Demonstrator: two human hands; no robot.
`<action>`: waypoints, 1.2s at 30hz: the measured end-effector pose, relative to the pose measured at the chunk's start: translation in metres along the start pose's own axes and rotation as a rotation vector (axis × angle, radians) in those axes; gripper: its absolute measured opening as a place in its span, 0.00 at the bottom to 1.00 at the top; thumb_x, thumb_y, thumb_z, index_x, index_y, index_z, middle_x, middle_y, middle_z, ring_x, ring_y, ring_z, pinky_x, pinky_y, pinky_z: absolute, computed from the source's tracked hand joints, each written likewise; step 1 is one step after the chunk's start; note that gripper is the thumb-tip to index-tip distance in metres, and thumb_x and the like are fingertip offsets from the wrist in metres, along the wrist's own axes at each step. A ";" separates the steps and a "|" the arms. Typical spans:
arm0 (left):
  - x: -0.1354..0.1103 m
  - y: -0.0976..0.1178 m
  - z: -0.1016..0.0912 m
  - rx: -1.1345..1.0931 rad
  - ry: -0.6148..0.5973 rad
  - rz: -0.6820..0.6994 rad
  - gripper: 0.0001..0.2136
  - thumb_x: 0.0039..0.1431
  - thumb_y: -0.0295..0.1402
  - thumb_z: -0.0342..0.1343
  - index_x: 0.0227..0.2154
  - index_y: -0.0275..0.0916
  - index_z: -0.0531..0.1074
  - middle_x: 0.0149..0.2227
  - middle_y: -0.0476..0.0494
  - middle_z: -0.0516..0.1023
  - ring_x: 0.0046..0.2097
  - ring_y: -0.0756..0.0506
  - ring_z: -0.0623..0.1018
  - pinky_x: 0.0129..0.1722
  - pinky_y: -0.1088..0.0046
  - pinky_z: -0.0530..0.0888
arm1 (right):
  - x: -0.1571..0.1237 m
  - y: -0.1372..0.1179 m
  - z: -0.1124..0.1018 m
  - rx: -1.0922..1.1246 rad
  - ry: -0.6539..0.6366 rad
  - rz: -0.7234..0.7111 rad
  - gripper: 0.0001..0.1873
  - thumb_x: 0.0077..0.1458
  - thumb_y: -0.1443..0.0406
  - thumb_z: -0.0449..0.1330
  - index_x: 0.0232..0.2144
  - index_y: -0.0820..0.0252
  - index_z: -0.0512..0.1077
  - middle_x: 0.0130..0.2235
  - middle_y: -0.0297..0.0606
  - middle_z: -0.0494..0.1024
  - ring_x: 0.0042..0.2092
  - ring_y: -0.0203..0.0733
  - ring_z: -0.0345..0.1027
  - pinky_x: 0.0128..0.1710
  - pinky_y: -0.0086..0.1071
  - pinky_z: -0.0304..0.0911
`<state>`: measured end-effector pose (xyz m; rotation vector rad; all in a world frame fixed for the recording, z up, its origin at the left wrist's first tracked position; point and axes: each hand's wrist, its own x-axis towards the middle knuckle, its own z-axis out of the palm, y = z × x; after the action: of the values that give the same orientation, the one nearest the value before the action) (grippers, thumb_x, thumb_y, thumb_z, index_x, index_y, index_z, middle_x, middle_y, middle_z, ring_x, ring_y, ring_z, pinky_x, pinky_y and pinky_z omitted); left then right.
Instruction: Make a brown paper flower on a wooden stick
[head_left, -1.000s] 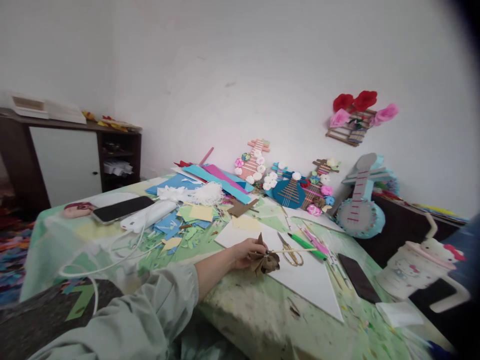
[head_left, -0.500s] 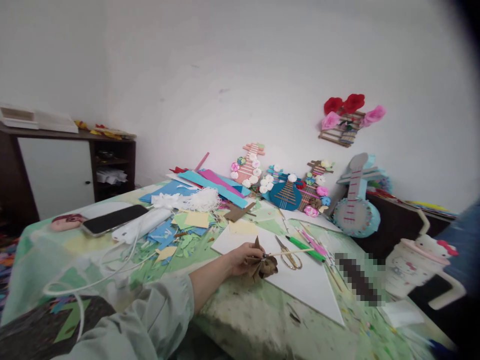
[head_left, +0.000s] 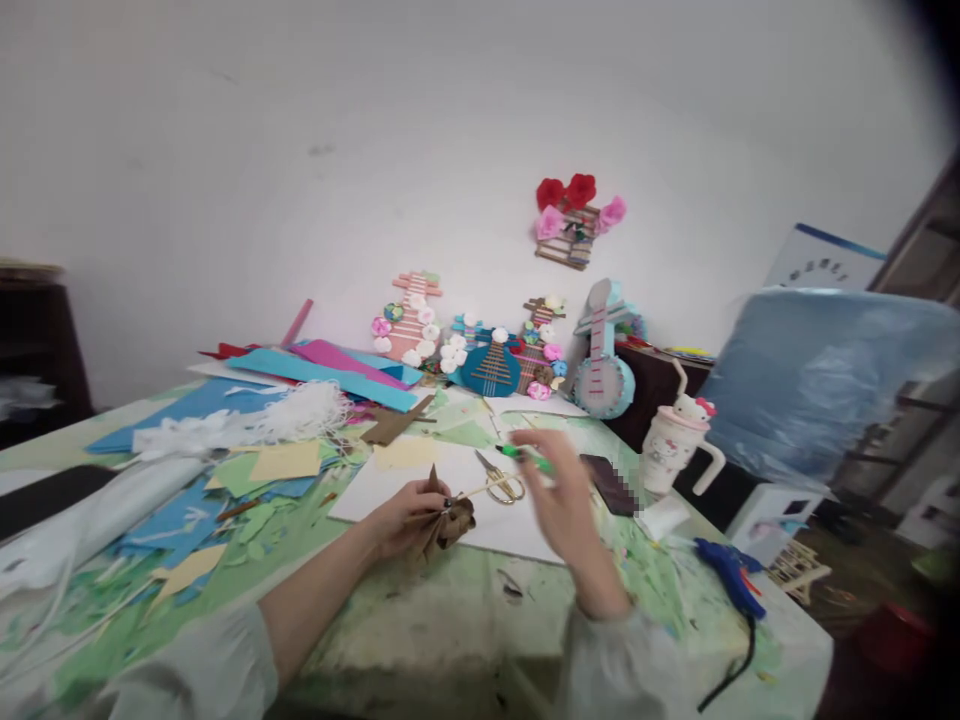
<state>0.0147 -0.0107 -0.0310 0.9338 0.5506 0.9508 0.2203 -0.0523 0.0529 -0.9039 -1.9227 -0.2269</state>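
My left hand rests on the table, its fingers closed round a brown paper flower on a thin wooden stick. My right hand is raised over the white sheet, blurred by motion, its fingers partly curled near a green pen; I cannot tell whether it holds the pen. Gold-handled scissors lie on the sheet between both hands.
Coloured paper scraps and foam sheets cover the left of the table. Stick-and-flower crafts lean on the wall. A dark phone, a cat-shaped cup and a blue glue gun sit at the right.
The camera has swung to the right. My right hand has come into view over the white sheet. My left hand still grips the brown flower.
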 end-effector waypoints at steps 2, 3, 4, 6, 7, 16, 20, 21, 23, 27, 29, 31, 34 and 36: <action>0.002 -0.001 -0.002 0.038 -0.001 0.012 0.10 0.43 0.26 0.62 0.30 0.33 0.69 0.29 0.42 0.77 0.32 0.44 0.78 0.36 0.68 0.70 | -0.006 0.011 0.022 -0.048 -0.185 0.005 0.11 0.60 0.63 0.51 0.41 0.57 0.71 0.41 0.39 0.76 0.45 0.42 0.68 0.49 0.41 0.57; 0.003 -0.001 -0.004 0.059 0.010 0.013 0.09 0.43 0.26 0.62 0.29 0.33 0.69 0.28 0.42 0.77 0.32 0.44 0.78 0.36 0.68 0.70 | -0.010 0.017 0.034 -0.070 -0.299 0.018 0.10 0.60 0.64 0.51 0.38 0.56 0.72 0.38 0.38 0.77 0.43 0.41 0.69 0.48 0.40 0.56; 0.004 -0.002 -0.005 0.085 0.023 0.007 0.09 0.44 0.26 0.62 0.29 0.33 0.69 0.28 0.43 0.77 0.32 0.44 0.78 0.35 0.69 0.70 | -0.014 0.022 0.045 -0.086 -0.404 0.036 0.10 0.60 0.64 0.51 0.36 0.57 0.73 0.36 0.38 0.77 0.40 0.40 0.69 0.46 0.38 0.55; 0.005 -0.003 -0.007 0.131 0.035 -0.003 0.08 0.44 0.26 0.61 0.29 0.34 0.69 0.27 0.43 0.77 0.31 0.44 0.77 0.34 0.69 0.70 | -0.022 0.030 0.061 -0.104 -0.505 0.072 0.13 0.60 0.65 0.51 0.29 0.59 0.73 0.30 0.37 0.76 0.35 0.38 0.68 0.40 0.33 0.55; 0.006 -0.003 -0.008 0.151 0.034 -0.005 0.08 0.45 0.26 0.61 0.29 0.34 0.69 0.27 0.44 0.77 0.31 0.45 0.77 0.34 0.70 0.70 | -0.025 0.032 0.066 -0.109 -0.514 0.075 0.13 0.60 0.65 0.51 0.27 0.59 0.72 0.29 0.36 0.75 0.34 0.37 0.67 0.38 0.31 0.55; 0.008 -0.003 -0.008 0.297 0.027 0.050 0.10 0.41 0.28 0.64 0.27 0.33 0.70 0.26 0.47 0.75 0.30 0.49 0.75 0.32 0.74 0.70 | -0.033 0.028 0.074 0.106 -0.415 0.186 0.07 0.55 0.62 0.58 0.28 0.59 0.70 0.30 0.31 0.73 0.34 0.35 0.65 0.43 0.34 0.47; 0.011 -0.003 -0.010 0.300 0.016 0.050 0.11 0.40 0.29 0.66 0.27 0.33 0.71 0.26 0.47 0.75 0.29 0.49 0.74 0.32 0.74 0.69 | -0.033 0.026 0.073 0.120 -0.363 0.200 0.07 0.53 0.63 0.59 0.27 0.60 0.67 0.30 0.31 0.72 0.35 0.35 0.64 0.42 0.35 0.45; 0.011 -0.002 -0.009 0.305 0.014 0.050 0.11 0.40 0.30 0.66 0.26 0.33 0.71 0.26 0.47 0.75 0.29 0.49 0.74 0.32 0.75 0.69 | -0.034 0.025 0.073 0.119 -0.360 0.203 0.07 0.53 0.64 0.59 0.26 0.61 0.66 0.30 0.31 0.71 0.35 0.36 0.64 0.42 0.34 0.45; 0.010 -0.001 -0.008 0.313 0.008 0.051 0.11 0.39 0.30 0.67 0.26 0.33 0.71 0.25 0.47 0.75 0.29 0.49 0.74 0.32 0.75 0.69 | -0.034 0.026 0.073 0.130 -0.358 0.217 0.08 0.52 0.64 0.59 0.24 0.61 0.65 0.29 0.30 0.70 0.34 0.35 0.63 0.41 0.34 0.45; 0.006 0.001 -0.002 0.295 -0.005 0.050 0.13 0.37 0.30 0.68 0.26 0.32 0.71 0.26 0.46 0.76 0.29 0.49 0.75 0.32 0.74 0.69 | -0.034 0.030 0.075 0.168 -0.366 0.237 0.09 0.49 0.66 0.61 0.23 0.62 0.63 0.28 0.29 0.70 0.33 0.34 0.62 0.39 0.33 0.45; 0.004 0.003 0.002 0.285 0.019 0.053 0.13 0.36 0.30 0.68 0.26 0.32 0.71 0.24 0.47 0.75 0.28 0.50 0.74 0.31 0.75 0.68 | -0.034 0.032 0.076 0.183 -0.375 0.240 0.09 0.49 0.66 0.61 0.23 0.61 0.63 0.28 0.29 0.69 0.32 0.34 0.61 0.38 0.33 0.45; 0.003 0.003 0.005 0.271 0.036 0.051 0.13 0.35 0.29 0.68 0.25 0.32 0.71 0.23 0.49 0.74 0.27 0.51 0.74 0.30 0.76 0.68 | -0.034 0.033 0.077 0.197 -0.380 0.235 0.09 0.50 0.66 0.60 0.24 0.61 0.63 0.27 0.29 0.70 0.32 0.35 0.61 0.38 0.33 0.46; 0.003 0.004 0.006 0.273 0.043 0.046 0.13 0.34 0.29 0.68 0.24 0.33 0.70 0.23 0.49 0.74 0.27 0.50 0.74 0.30 0.76 0.68 | -0.035 0.032 0.076 0.212 -0.377 0.233 0.08 0.49 0.66 0.61 0.23 0.61 0.64 0.27 0.30 0.70 0.31 0.35 0.61 0.37 0.33 0.47; 0.003 0.004 0.006 0.281 0.041 0.050 0.14 0.34 0.30 0.68 0.24 0.33 0.70 0.23 0.48 0.74 0.27 0.50 0.74 0.30 0.75 0.68 | -0.034 0.032 0.076 0.211 -0.373 0.240 0.08 0.48 0.66 0.61 0.23 0.61 0.64 0.27 0.30 0.70 0.31 0.35 0.61 0.37 0.33 0.48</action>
<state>0.0188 -0.0095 -0.0243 1.1854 0.7110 0.9541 0.1983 -0.0086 -0.0214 -1.0772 -2.1016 0.3019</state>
